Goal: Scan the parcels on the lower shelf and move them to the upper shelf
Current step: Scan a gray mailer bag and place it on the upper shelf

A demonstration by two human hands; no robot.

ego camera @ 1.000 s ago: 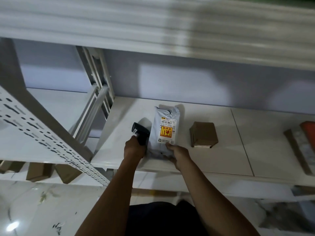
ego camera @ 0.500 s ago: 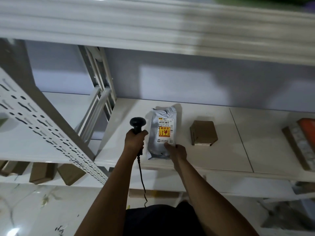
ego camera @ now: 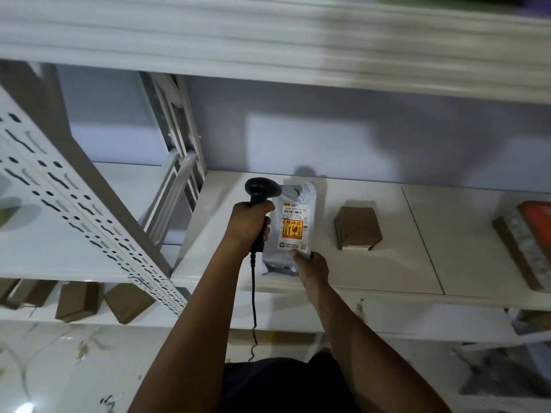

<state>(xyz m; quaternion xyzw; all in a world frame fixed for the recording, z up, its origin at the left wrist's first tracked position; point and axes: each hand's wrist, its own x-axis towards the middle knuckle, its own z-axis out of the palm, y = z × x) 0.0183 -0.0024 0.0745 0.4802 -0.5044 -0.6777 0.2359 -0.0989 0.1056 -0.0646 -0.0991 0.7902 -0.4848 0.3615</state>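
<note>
One grey parcel [ego camera: 293,234] runs front-to-back — label [ego camera: 294,226] facing up.

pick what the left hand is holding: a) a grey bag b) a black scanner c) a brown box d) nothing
b: the left hand grips the handle of the black scanner, while the right hand holds the near end of the grey bag.

The pouch [ego camera: 293,234] lies on the shelf [ego camera: 396,272], the scanner [ego camera: 260,188] just left of it, the small box [ego camera: 357,226] at its right.
</note>
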